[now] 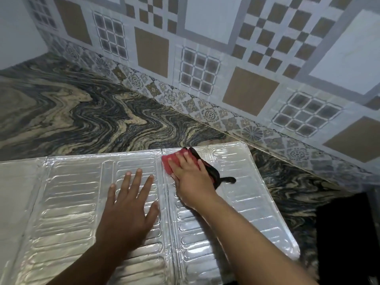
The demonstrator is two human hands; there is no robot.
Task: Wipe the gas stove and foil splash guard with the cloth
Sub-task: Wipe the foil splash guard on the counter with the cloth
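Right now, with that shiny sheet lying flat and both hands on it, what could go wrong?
1. The foil splash guard looks thin and embossed; the right hand pressing the cloth near the fold could crease or tear it.
2. Its near right corner sits close to the countertop edge, so a hard stroke might slide it off, though the flat left hand steadies it.

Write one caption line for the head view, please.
Right hand presses red-and-black cloth on flat foil splash guard; left hand steadies it.
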